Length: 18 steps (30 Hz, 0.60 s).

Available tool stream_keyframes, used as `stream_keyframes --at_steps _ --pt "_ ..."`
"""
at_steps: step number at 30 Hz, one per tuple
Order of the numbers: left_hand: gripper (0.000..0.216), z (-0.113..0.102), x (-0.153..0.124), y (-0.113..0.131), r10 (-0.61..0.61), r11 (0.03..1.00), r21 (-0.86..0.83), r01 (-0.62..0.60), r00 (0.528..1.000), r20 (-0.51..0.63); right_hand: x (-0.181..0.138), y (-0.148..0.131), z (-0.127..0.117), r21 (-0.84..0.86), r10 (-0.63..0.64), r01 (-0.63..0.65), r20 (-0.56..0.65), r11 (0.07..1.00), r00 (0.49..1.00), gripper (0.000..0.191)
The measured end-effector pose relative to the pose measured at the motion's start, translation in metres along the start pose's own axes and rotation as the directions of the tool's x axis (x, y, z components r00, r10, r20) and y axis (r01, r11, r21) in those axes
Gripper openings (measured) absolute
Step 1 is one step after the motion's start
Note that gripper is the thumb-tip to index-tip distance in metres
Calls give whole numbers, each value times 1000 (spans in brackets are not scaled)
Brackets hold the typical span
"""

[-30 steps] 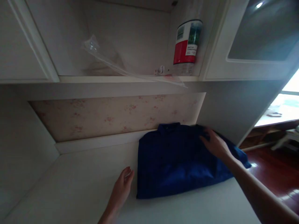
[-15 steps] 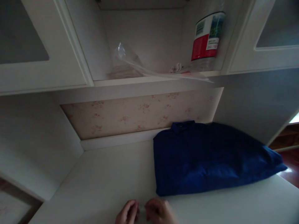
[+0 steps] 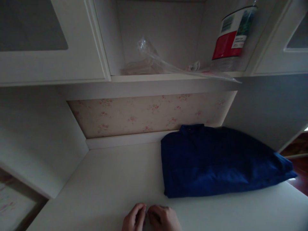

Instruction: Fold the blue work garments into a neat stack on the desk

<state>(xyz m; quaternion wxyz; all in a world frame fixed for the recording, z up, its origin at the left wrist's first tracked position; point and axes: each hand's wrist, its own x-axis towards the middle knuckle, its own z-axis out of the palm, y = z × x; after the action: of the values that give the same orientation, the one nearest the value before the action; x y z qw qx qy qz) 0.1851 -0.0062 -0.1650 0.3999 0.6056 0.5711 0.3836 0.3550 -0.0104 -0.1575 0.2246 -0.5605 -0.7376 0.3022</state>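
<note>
At the bottom edge of the view, my left hand (image 3: 135,218) and my right hand (image 3: 163,218) are close together over the white counter (image 3: 115,179). Both have their fingers curled and the fingertips pinched, nearly meeting. Whatever lies between the fingertips, if anything, is too small and dark to make out. Beyond my right hand lies a folded dark blue garment (image 3: 216,163) with a collar at its far edge, apart from both hands.
Above the counter is an open white cabinet shelf (image 3: 168,78). A crumpled clear plastic bag (image 3: 149,53) hangs slightly over its edge. A large clear bottle with a red and white label (image 3: 231,37) stands at its right. Flowered wallpaper (image 3: 154,112) covers the back.
My hands have drawn slightly closer together, fingertips still pinched. The view has shifted a little, so the shelf contents appear further right. The blue garment lies as before.
</note>
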Motion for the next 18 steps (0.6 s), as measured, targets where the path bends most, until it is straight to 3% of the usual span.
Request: stream_keyframes --at_steps 7,14,18 --pt "42 2 -2 -2 22 999 -46 -21 999 30 1 0 0 64 1 0 -2 998 1000 23" --pt "41 2 -3 1 17 1000 -11 -17 998 60 1 -4 -13 311 13 -11 -5 950 1000 25" --pt "41 2 -3 4 33 999 0 -33 998 51 0 -5 -13 225 4 -4 4 974 1000 27"
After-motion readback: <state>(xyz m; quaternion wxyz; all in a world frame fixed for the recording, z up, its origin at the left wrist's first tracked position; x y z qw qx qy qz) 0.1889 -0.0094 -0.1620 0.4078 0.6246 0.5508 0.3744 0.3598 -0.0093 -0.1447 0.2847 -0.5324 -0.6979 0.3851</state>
